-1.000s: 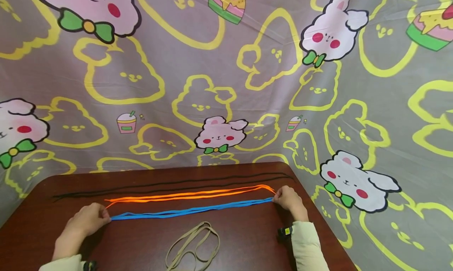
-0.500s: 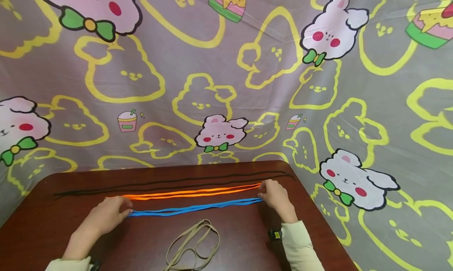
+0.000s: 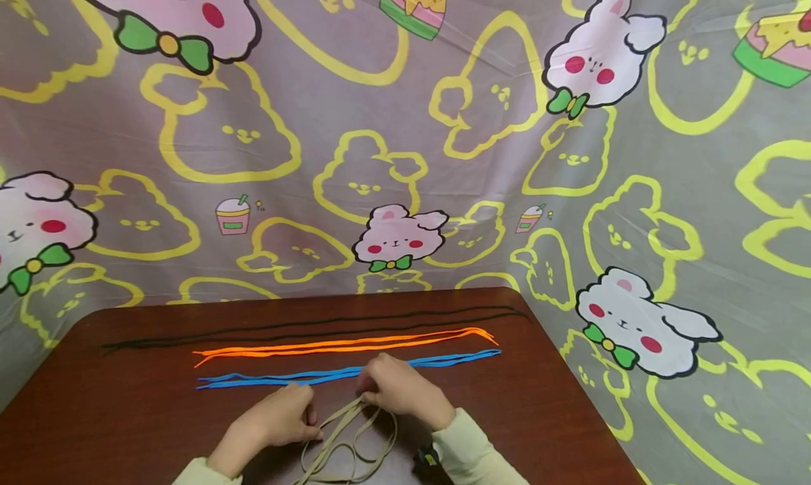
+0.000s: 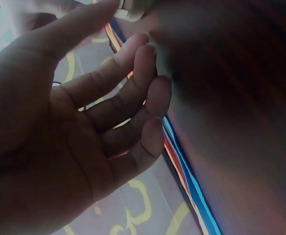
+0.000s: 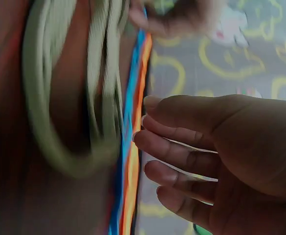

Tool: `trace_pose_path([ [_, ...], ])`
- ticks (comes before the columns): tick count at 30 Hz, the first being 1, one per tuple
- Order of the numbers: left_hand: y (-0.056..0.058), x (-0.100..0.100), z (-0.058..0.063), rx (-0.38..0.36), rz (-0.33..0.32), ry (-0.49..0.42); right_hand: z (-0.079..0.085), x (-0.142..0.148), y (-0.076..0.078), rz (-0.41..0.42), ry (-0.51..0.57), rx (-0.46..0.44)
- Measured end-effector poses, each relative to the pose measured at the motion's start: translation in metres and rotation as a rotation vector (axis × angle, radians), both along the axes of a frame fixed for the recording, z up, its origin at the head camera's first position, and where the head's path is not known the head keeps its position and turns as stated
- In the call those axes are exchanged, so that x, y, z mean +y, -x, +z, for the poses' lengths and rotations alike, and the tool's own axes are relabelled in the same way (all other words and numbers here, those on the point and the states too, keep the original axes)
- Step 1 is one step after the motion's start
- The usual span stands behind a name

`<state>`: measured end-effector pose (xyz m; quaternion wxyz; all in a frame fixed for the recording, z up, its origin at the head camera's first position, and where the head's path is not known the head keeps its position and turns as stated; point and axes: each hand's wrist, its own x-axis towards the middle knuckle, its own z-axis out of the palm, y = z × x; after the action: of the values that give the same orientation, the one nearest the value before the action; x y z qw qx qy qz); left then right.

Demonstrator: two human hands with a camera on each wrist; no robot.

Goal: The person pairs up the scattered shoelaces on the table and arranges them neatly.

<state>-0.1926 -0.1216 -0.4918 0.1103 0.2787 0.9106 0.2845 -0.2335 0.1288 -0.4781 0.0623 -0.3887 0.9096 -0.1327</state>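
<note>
A loosely looped beige shoelace point(image 3: 345, 420) lies near the front of the brown table. My left hand point(image 3: 279, 414) is at its left side, thumb tip right by the strands; in the left wrist view that thumb stands apart from the loosely bent fingers point(image 4: 152, 98). At the upper end of the loops is my right hand point(image 3: 405, 386), which overlaps the blue shoelace point(image 3: 443, 362) behind it. The right wrist view shows its relaxed fingers point(image 5: 172, 147) with nothing between them and the beige strands point(image 5: 111, 63) off to one side.
Beyond the blue lace, a doubled orange shoelace point(image 3: 380, 344) stretches across the table point(image 3: 127, 414), with a thin black lace point(image 3: 317, 324) farther back. A cartoon-printed curtain point(image 3: 393, 175) rises behind the table and along its right side.
Both hands have left the ends of the blue and orange laces and come inward and nearer to the beige shoelace. The blue and orange laces now lie straightened, side by side.
</note>
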Motion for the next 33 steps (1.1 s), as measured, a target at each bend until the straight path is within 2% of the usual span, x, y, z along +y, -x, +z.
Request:
trace_pose_path([
  [3,0.001,0.005,-0.001,0.021,-0.012,-0.001,-0.005,-0.02,-0.008,0.055,-0.03,0.001],
  [6,0.004,0.007,-0.003,0.025,-0.032,0.0,-0.01,-0.036,-0.015,0.058,-0.048,-0.065],
  [10,0.013,0.006,-0.007,-0.021,-0.076,0.002,-0.011,-0.049,-0.022,0.033,-0.071,-0.119],
  [12,0.015,0.006,-0.002,-0.071,-0.08,-0.018,-0.011,-0.052,-0.024,0.026,-0.082,-0.115],
  [14,0.016,0.006,0.008,-0.119,-0.077,-0.037,-0.011,-0.053,-0.025,0.027,-0.089,-0.106],
  [17,0.012,0.007,0.03,-0.157,-0.057,-0.092,-0.011,-0.051,-0.025,0.042,-0.072,-0.101],
  [22,0.007,0.005,0.06,-0.134,0.004,-0.136,-0.007,-0.046,-0.021,0.118,0.032,-0.09],
  [25,0.003,0.005,0.072,-0.11,0.03,-0.17,0.002,-0.038,-0.02,0.152,0.113,-0.101],
  [30,-0.005,0.001,0.088,-0.096,0.014,-0.242,0.024,-0.027,-0.024,0.14,0.225,-0.137],
  [33,-0.009,-0.001,0.094,-0.067,0.014,-0.25,0.034,-0.023,-0.027,0.147,0.282,-0.147],
])
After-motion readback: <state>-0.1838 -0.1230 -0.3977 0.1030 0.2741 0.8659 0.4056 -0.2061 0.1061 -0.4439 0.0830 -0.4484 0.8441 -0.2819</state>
